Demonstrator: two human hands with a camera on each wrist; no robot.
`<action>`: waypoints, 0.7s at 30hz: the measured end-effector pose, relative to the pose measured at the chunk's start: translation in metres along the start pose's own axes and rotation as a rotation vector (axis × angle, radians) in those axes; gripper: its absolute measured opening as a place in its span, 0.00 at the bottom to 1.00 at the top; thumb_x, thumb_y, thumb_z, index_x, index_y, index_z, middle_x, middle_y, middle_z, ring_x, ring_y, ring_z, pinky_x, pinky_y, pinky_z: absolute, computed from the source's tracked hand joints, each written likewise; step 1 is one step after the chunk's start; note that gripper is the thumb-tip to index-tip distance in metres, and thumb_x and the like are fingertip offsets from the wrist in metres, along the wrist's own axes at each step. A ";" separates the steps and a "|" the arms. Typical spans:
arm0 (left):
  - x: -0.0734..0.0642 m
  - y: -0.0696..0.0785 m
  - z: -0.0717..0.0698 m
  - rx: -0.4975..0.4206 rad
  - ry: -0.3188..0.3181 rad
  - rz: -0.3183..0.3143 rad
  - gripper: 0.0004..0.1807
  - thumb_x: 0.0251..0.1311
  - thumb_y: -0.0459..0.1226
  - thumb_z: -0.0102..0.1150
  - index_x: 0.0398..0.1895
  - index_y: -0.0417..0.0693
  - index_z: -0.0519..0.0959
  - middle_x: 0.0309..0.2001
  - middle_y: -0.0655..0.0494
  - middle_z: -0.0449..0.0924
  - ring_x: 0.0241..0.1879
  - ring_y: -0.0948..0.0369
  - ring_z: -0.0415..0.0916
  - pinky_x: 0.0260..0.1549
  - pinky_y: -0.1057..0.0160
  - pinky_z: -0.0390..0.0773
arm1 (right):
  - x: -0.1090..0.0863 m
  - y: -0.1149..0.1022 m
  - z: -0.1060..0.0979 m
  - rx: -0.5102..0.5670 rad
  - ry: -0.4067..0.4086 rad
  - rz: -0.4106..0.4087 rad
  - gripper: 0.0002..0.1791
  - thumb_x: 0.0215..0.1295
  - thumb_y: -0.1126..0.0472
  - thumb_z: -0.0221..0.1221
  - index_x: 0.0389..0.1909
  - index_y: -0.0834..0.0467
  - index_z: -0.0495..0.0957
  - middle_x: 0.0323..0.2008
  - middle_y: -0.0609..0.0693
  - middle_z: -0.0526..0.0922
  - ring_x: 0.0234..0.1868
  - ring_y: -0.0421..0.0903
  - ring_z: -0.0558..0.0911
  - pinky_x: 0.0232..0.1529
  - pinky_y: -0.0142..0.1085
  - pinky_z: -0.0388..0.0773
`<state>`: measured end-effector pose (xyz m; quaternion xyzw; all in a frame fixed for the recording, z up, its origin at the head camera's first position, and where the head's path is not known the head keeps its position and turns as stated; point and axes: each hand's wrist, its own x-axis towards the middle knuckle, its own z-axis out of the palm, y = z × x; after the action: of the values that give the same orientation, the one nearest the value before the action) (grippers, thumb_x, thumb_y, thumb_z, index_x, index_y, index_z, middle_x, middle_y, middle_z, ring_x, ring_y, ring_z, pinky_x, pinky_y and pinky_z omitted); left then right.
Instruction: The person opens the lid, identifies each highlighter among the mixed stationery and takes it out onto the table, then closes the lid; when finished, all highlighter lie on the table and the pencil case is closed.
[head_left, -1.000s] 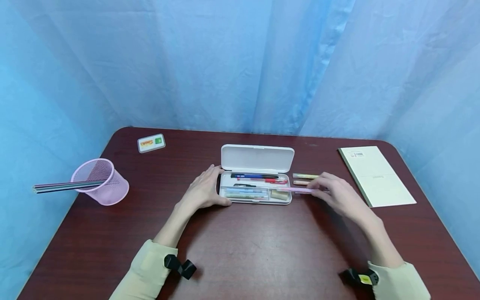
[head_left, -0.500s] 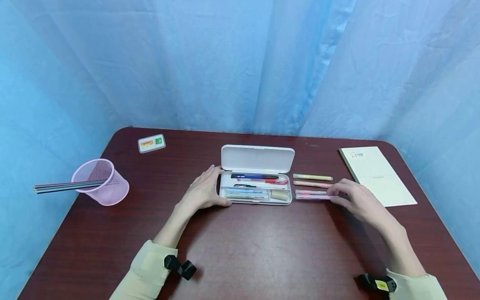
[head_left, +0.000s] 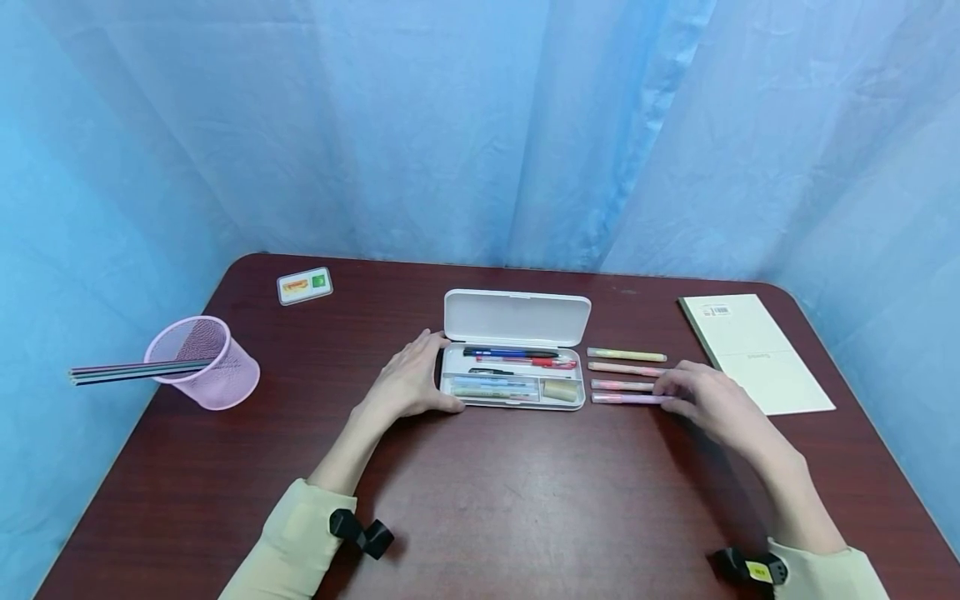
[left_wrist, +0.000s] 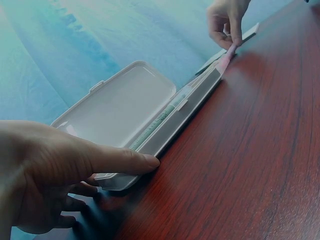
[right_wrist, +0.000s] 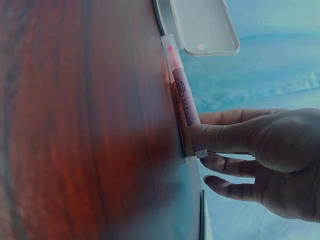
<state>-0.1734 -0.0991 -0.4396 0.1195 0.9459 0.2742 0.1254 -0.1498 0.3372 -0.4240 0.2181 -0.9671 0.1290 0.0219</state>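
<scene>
A white pencil case (head_left: 450, 363) lies open mid-table, lid raised at the back. It holds a blue pen (head_left: 504, 352), a red pen (head_left: 553, 362), several light-coloured pens (head_left: 487, 386) and a beige eraser (head_left: 560, 390). My left hand (head_left: 408, 377) grips its left end, thumb along the front corner and fingers behind. Right of the case, a yellow highlighter (head_left: 626, 355), a peach highlighter (head_left: 622, 367) and a pink highlighter (head_left: 618, 385) lie in a row. In front of them is a purple highlighter (head_left: 626, 399), its right end pinched by my right hand (head_left: 708, 402).
A cream notebook (head_left: 757, 358) lies at the right. On the left, a pink mesh pen cup (head_left: 228, 375) is tipped over, with several thin dark sticks (head_left: 135, 372) poking out. A small white case (head_left: 304, 287) lies at the back left. Blue curtains (head_left: 420, 133) hang behind the table.
My right hand has carried the purple highlighter from over the case's right end to the table beside it. The gap between it and the pink one has widened. My left hand stays put.
</scene>
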 end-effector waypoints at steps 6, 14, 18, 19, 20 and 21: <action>0.000 -0.001 0.000 -0.001 0.003 0.001 0.54 0.44 0.51 0.81 0.74 0.46 0.64 0.79 0.47 0.60 0.83 0.49 0.49 0.79 0.42 0.58 | 0.001 -0.001 0.001 -0.014 -0.016 0.013 0.10 0.57 0.67 0.72 0.34 0.50 0.85 0.31 0.43 0.80 0.32 0.39 0.76 0.34 0.38 0.76; -0.001 0.000 0.000 -0.001 0.003 0.006 0.54 0.44 0.51 0.81 0.74 0.45 0.64 0.80 0.47 0.60 0.83 0.48 0.49 0.79 0.41 0.58 | 0.003 -0.003 0.003 -0.027 -0.046 0.045 0.08 0.57 0.67 0.72 0.33 0.52 0.85 0.31 0.44 0.81 0.32 0.40 0.77 0.33 0.40 0.76; -0.001 0.000 0.000 -0.001 0.005 0.009 0.54 0.44 0.51 0.81 0.74 0.45 0.65 0.79 0.47 0.60 0.83 0.48 0.48 0.79 0.42 0.58 | 0.003 -0.004 0.004 -0.033 -0.054 0.059 0.08 0.57 0.67 0.72 0.33 0.53 0.85 0.31 0.45 0.81 0.32 0.41 0.77 0.34 0.41 0.76; -0.001 0.000 0.000 0.000 0.005 0.009 0.54 0.44 0.51 0.81 0.74 0.45 0.65 0.79 0.47 0.60 0.83 0.48 0.48 0.79 0.42 0.58 | 0.004 -0.004 0.004 -0.035 -0.055 0.061 0.08 0.57 0.67 0.72 0.33 0.53 0.86 0.31 0.45 0.82 0.32 0.41 0.77 0.34 0.41 0.76; -0.001 0.000 0.000 0.000 0.004 0.008 0.54 0.44 0.52 0.81 0.74 0.45 0.65 0.79 0.47 0.60 0.83 0.48 0.48 0.79 0.42 0.58 | 0.004 -0.004 0.004 -0.037 -0.056 0.062 0.07 0.57 0.67 0.72 0.33 0.53 0.86 0.31 0.45 0.82 0.31 0.41 0.77 0.34 0.41 0.76; -0.001 0.000 0.000 0.001 0.004 0.007 0.54 0.44 0.52 0.81 0.74 0.45 0.64 0.79 0.47 0.60 0.83 0.48 0.48 0.79 0.42 0.58 | 0.004 -0.004 0.004 -0.039 -0.057 0.063 0.07 0.57 0.67 0.72 0.33 0.53 0.86 0.31 0.46 0.82 0.31 0.41 0.77 0.34 0.41 0.76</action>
<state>-0.1726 -0.0994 -0.4390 0.1226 0.9458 0.2746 0.1226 -0.1515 0.3307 -0.4259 0.1905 -0.9761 0.1047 -0.0057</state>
